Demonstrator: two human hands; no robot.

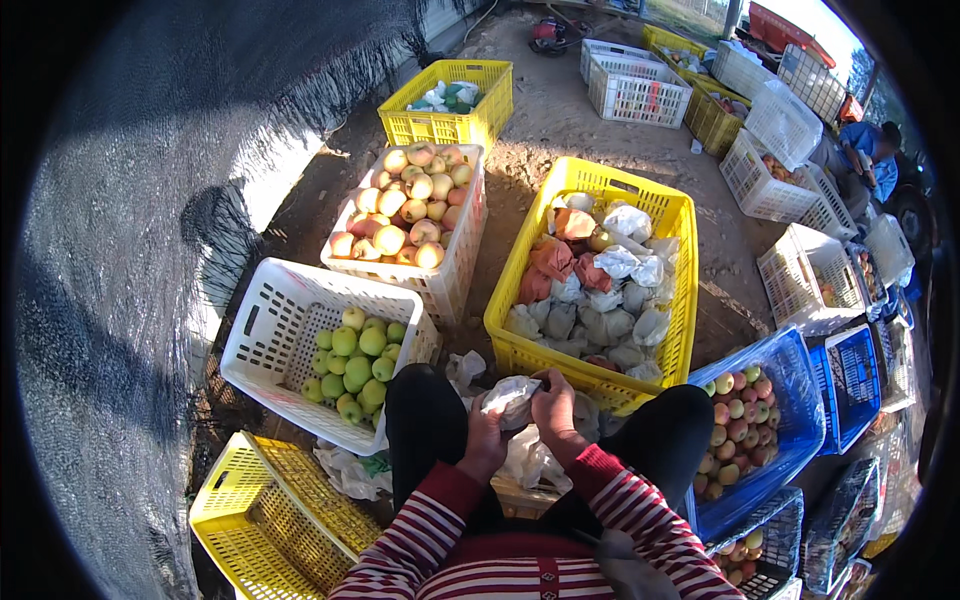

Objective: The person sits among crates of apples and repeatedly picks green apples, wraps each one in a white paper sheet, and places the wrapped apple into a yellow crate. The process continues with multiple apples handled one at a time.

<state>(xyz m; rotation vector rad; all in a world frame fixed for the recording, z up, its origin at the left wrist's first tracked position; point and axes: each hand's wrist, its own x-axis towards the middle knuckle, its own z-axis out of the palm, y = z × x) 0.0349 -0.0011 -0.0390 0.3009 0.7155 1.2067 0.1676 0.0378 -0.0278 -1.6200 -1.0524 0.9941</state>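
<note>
Between my knees, a pale wrapped bundle (510, 399) is held in both hands; what is inside is hidden. My left hand (484, 439) grips it from the left and below, while my right hand (553, 405) pinches its right end. Just beyond is a yellow plastic crate (686, 300) of fruit wrapped in white and reddish bags (553, 259). On the left, a white crate (281, 330) holds green apples (358, 369). Behind it, another white crate (450, 277) is heaped with yellow-red apples (390, 240). Crumpled bags (534, 457) lie below my hands.
A blue plastic-lined crate (784, 457) of apples stands by my right knee. An empty-looking yellow crate (300, 510) sits at lower left. Dark netting (127, 262) hangs along the left. More crates line the right, where a person in blue (870, 161) sits. Another yellow crate (442, 127) stands farther back.
</note>
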